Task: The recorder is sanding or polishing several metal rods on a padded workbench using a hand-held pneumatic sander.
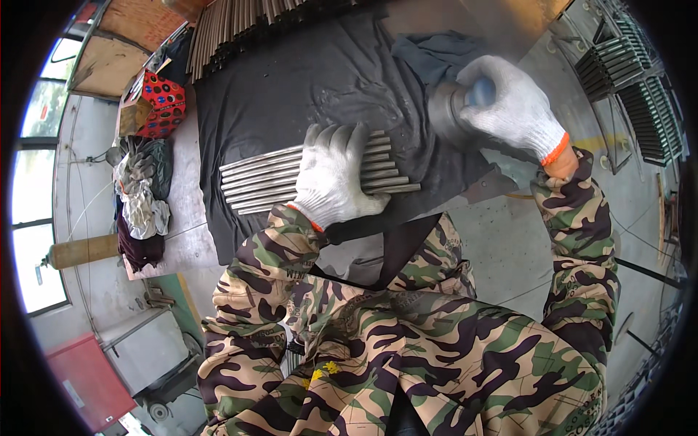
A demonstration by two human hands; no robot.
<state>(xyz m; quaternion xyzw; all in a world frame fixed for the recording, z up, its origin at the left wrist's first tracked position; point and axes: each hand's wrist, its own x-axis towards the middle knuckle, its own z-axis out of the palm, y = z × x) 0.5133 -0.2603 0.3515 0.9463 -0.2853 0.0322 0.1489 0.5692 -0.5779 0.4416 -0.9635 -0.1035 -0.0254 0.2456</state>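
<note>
A row of several slim metal rods (263, 174) lies side by side on a black cloth (269, 109) over the table. My left hand (331, 174), in a white glove with greyed fingers, is laid flat across them, fingers stretched out and thumb towards their right ends. Up and to the right, my right hand (502, 105), also gloved, is closed round a rounded tool with a blue top (480, 94) and a wide grey body. That tool is blurred, and its exact kind does not show. It stands apart from the rods, over the cloth's right side.
A stack of dark metal tubes (236, 29) lies at the table's far side. Near my right hand is a crumpled dark blue cloth (436, 54). Rags (142, 192) and a red patterned box (163, 105) sit at the left. Racked metal bars (618, 69) stand far right.
</note>
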